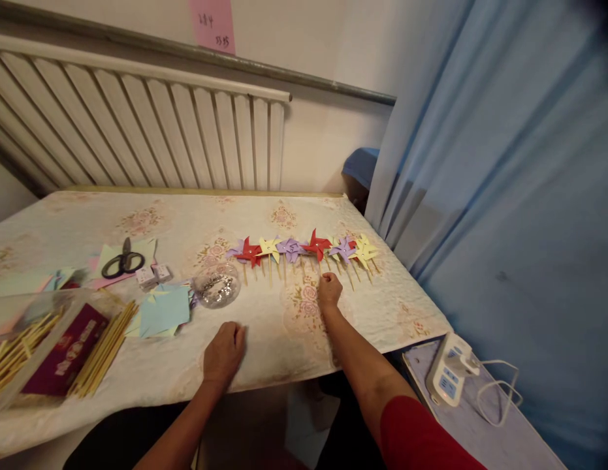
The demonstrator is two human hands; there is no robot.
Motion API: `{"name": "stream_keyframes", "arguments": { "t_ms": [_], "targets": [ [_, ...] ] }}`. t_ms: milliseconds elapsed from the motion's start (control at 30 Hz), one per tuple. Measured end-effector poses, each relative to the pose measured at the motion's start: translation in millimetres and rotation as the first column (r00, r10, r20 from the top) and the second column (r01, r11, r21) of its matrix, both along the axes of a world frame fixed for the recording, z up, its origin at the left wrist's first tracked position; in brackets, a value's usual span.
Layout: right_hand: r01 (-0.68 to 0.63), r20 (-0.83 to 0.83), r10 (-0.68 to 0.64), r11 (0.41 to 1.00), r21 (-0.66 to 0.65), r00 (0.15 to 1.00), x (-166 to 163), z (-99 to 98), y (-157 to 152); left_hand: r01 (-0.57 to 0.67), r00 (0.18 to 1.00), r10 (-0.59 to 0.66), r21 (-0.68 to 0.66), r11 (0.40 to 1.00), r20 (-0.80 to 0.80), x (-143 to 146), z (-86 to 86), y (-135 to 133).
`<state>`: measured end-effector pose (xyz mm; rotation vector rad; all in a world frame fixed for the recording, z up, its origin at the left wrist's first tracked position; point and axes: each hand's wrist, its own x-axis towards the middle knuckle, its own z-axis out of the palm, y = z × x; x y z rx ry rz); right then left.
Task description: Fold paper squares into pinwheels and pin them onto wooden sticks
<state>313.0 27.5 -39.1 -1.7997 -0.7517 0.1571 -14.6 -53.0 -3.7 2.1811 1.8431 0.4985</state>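
My right hand (pixel 329 290) is closed just below a red pinwheel (pixel 317 246), its fingers around the lower part of the stick. This pinwheel lies in a row of paper pinwheels on sticks, among them a yellow pinwheel (pixel 269 248), a purple pinwheel (pixel 290 249) and another red pinwheel (pixel 249 252). Curled into a loose fist, my left hand (pixel 225 352) rests near the table's front edge, with nothing showing in it. Beyond it stands a clear round dish (pixel 216 286) of small shiny metal pieces.
Left of the dish are blue paper squares (pixel 165 309), small boxes (pixel 147 277) and black-handled scissors (pixel 123 263). A plastic bag (pixel 63 352) of wooden sticks lies at front left. A power strip (pixel 449 371) sits at right beside the blue curtain (pixel 509 196). A radiator (pixel 186 124) backs the table.
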Motion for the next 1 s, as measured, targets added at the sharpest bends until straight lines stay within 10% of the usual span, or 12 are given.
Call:
{"name": "stream_keyframes", "arguments": {
  "t_ms": [1000],
  "targets": [
    [-0.038, 0.106, 0.053, 0.989, -0.140, 0.993, -91, 4.3, 21, 0.009, 1.000, -0.009, -0.003, 1.000, 0.000, 1, -2.2, -2]
  ]
}}
